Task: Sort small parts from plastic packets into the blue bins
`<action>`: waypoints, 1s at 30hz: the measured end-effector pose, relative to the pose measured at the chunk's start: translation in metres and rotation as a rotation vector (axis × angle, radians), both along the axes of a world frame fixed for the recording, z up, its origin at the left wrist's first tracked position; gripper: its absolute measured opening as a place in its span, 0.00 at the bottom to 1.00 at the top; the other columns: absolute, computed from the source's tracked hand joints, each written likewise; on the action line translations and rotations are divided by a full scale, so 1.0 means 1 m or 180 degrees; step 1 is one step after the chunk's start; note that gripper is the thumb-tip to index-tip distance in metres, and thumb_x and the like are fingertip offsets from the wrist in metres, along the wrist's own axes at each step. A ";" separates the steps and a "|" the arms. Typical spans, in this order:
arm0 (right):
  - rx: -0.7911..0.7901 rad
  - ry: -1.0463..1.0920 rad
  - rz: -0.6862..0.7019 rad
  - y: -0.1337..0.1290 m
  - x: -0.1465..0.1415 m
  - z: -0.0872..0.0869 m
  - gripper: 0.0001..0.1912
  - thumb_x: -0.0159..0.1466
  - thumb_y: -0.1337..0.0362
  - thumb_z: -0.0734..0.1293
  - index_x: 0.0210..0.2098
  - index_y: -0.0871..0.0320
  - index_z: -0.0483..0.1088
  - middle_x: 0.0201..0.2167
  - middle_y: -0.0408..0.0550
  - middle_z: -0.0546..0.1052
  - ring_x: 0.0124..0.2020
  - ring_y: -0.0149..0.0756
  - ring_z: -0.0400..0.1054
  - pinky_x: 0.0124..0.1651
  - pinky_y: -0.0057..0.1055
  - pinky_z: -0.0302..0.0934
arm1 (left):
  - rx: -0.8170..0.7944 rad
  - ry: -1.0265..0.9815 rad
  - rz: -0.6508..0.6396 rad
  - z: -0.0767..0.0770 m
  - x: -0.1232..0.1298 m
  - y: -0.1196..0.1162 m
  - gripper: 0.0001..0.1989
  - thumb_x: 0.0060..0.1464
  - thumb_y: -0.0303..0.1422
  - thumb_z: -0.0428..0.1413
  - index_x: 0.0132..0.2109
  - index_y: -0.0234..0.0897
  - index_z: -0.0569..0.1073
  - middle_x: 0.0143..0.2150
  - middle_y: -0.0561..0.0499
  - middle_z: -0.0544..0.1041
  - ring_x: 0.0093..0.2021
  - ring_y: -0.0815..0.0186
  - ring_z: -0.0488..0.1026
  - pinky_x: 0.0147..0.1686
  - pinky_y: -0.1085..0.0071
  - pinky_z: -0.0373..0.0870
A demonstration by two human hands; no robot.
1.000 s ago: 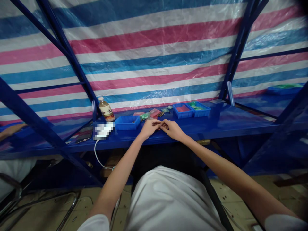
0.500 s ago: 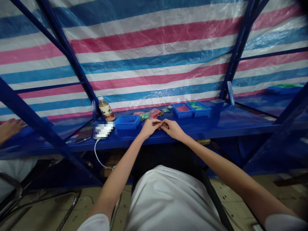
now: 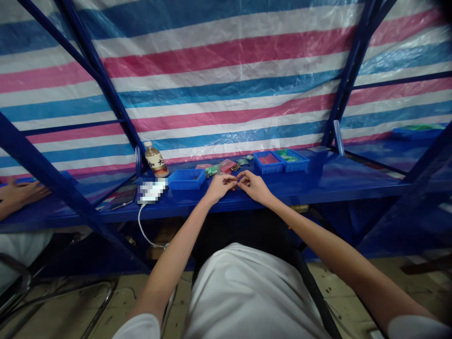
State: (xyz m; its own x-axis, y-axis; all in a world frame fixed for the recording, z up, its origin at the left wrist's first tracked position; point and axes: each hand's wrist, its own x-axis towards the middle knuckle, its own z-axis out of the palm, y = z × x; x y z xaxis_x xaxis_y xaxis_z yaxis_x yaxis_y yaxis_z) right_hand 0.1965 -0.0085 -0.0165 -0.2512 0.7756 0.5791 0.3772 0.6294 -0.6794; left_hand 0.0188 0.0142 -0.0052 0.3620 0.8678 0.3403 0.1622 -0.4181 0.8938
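Head view: left grip [image 3: 219,187] and right grip [image 3: 254,187] curl half-closed above a blue steel shelf [image 3: 328,176], fingertips almost meeting; anything pinched is too small to tell. From them, small green packets [image 3: 212,171] lie at 10 o'clock, a blue plastic tray [image 3: 187,173] at 9, two blue trays [image 3: 268,168] at 2. A co-worker's hand [image 3: 24,193] rests far off at 9.
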 end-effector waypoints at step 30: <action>-0.0080 0.0155 -0.0087 0.006 0.003 -0.003 0.14 0.61 0.60 0.64 0.46 0.57 0.66 0.28 0.43 0.76 0.29 0.34 0.70 0.35 0.29 0.63 | 0.0980 0.0262 0.0814 0.000 -0.004 0.002 0.09 0.54 0.33 0.59 0.40 0.34 0.78 0.36 0.46 0.80 0.35 0.62 0.76 0.39 0.66 0.73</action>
State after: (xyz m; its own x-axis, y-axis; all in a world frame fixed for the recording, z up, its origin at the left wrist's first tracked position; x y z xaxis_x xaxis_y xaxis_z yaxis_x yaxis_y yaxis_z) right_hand 0.1995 -0.0020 -0.0200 -0.2016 0.7963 0.5703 0.3601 0.6017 -0.7129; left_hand 0.0153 0.0166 -0.0051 0.1847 0.7956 0.5770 0.3615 -0.6009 0.7128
